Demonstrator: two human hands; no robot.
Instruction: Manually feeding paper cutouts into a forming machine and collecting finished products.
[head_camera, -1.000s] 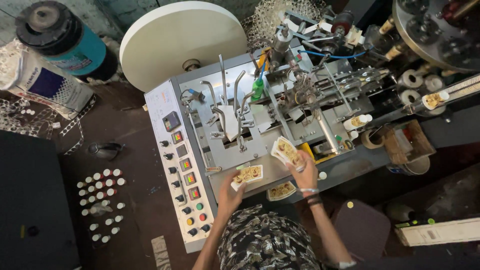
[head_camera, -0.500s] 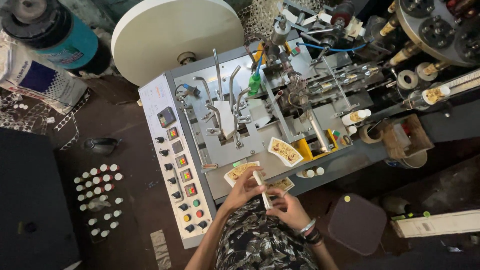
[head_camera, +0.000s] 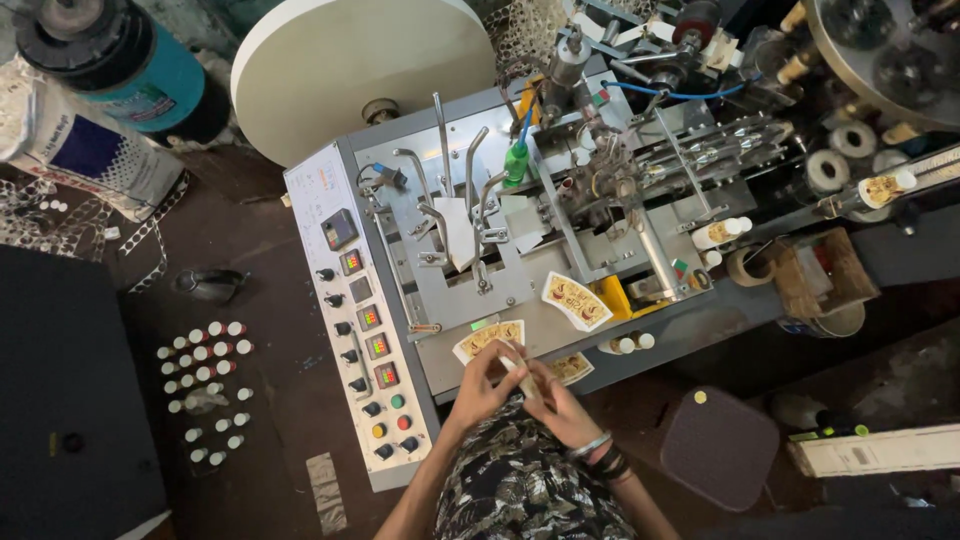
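Observation:
Both my hands meet in front of the grey machine (head_camera: 450, 290). My left hand (head_camera: 484, 378) and my right hand (head_camera: 556, 402) together grip a small stack of fan-shaped printed paper blanks (head_camera: 522, 380), held edge-on between the fingers. Just above my left hand another printed blank (head_camera: 488, 336) lies on the machine's deck. A further blank (head_camera: 576, 300) rests to the right on the deck, and one more (head_camera: 572, 368) peeks out beside my right hand.
A control panel (head_camera: 362, 320) with buttons and displays runs down the machine's left side. A large white paper roll (head_camera: 365, 70) stands behind it. Several small white bottles (head_camera: 205, 385) stand on the floor at left. A dark stool (head_camera: 718, 446) is at right.
My right hand left the blank on the deck at right and came down to meet my left hand; both now hold the stack close to my body.

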